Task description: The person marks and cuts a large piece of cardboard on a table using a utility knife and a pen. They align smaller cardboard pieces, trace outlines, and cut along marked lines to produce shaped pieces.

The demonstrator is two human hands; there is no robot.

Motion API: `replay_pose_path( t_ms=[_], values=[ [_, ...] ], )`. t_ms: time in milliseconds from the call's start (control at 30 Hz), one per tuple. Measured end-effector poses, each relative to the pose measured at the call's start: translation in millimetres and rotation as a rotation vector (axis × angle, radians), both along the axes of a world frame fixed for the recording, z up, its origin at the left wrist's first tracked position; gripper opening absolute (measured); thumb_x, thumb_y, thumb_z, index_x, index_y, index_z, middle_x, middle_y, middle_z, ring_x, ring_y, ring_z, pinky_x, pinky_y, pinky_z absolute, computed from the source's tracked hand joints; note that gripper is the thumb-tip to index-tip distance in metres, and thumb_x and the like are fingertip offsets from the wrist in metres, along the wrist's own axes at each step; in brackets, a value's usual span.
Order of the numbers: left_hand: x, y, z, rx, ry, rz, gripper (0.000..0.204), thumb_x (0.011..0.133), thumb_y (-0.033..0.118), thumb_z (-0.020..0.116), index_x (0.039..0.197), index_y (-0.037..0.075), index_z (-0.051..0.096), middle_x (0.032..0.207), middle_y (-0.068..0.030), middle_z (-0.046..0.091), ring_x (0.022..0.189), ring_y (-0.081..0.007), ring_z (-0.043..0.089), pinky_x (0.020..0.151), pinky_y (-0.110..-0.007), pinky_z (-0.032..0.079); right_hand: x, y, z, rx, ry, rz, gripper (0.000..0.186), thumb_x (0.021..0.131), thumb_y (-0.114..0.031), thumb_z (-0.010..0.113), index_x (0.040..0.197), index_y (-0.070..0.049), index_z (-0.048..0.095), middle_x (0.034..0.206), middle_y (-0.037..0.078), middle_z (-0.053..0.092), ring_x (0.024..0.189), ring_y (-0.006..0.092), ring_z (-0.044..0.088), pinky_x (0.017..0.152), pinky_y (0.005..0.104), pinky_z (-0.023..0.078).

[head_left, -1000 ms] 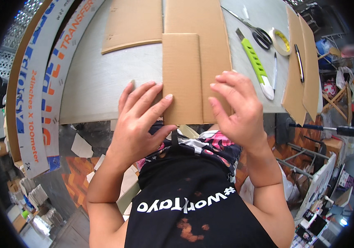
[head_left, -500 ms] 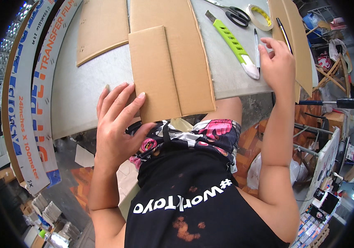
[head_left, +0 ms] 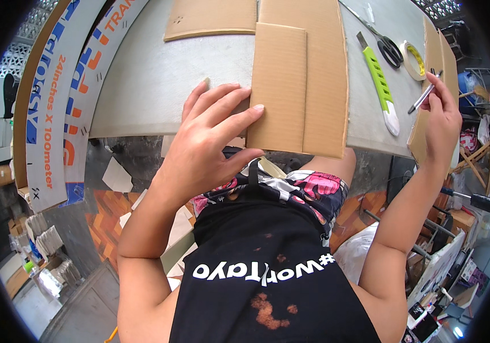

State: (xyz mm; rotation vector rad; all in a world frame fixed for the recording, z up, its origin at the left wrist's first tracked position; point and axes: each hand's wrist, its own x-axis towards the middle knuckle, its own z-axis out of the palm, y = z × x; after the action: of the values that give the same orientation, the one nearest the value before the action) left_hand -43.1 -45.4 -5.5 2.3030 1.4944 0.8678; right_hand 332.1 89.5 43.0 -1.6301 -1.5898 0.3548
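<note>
My left hand [head_left: 213, 134] lies with fingers spread at the left edge of a small cardboard piece [head_left: 278, 86]. That piece rests on a longer cardboard sheet [head_left: 326, 97], lined up near the table's front edge. At the right, my right hand [head_left: 444, 117] pinches a slim silver pen [head_left: 420, 100] between thumb and fingers, its tip pointing down and left. A green and white cutter [head_left: 380, 86] with its blade out lies between the cardboard and that hand. Part of a black pen [head_left: 438, 73] shows just beyond my right fingers.
Black-handled scissors [head_left: 391, 51] and a tape roll [head_left: 413, 60] lie beyond the cutter. Another cardboard piece [head_left: 210, 20] sits at the far left of the grey table [head_left: 142, 86]. Long printed boxes [head_left: 48, 131] stand along the left; more cardboard [head_left: 432, 46] lies at the right.
My right hand has picked up the silver pen from beside the cutter and moved it right. The left hand stays at the small cardboard piece. The whole view has shifted.
</note>
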Motion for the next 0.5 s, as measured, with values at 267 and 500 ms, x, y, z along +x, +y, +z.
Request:
replay_pose_path(
  t_ms=[267, 500],
  values=[
    [-2.9, -1.0, -0.5, -0.023, -0.026, -0.002, 0.068, 0.065, 0.019, 0.094, 0.129, 0.011, 0.073, 0.141, -0.0143, 0.065, 0.136, -0.0359, 0.057, 0.122, -0.058, 0.033, -49.8, -50.6, -32.6, 0.151, 0.2, 0.401, 0.021, 0.102, -0.002, 0.065, 0.122, 0.0, 0.058, 0.115, 0.012, 0.069, 0.108, 0.0184, 0.065, 0.098, 0.0351, 0.052],
    [-2.3, -1.4, 0.0, -0.033, -0.049, 0.002, 0.068, 0.067, 0.022, 0.094, 0.13, 0.011, 0.071, 0.141, -0.0147, 0.064, 0.135, -0.0349, 0.057, 0.121, -0.059, 0.032, -114.5, -61.7, -40.5, 0.198, -0.266, 0.798, 0.03, 0.098, -0.018, 0.073, 0.121, -0.001, 0.062, 0.139, 0.026, 0.065, 0.139, 0.0441, 0.055, 0.117, 0.0498, 0.041]
  ],
)
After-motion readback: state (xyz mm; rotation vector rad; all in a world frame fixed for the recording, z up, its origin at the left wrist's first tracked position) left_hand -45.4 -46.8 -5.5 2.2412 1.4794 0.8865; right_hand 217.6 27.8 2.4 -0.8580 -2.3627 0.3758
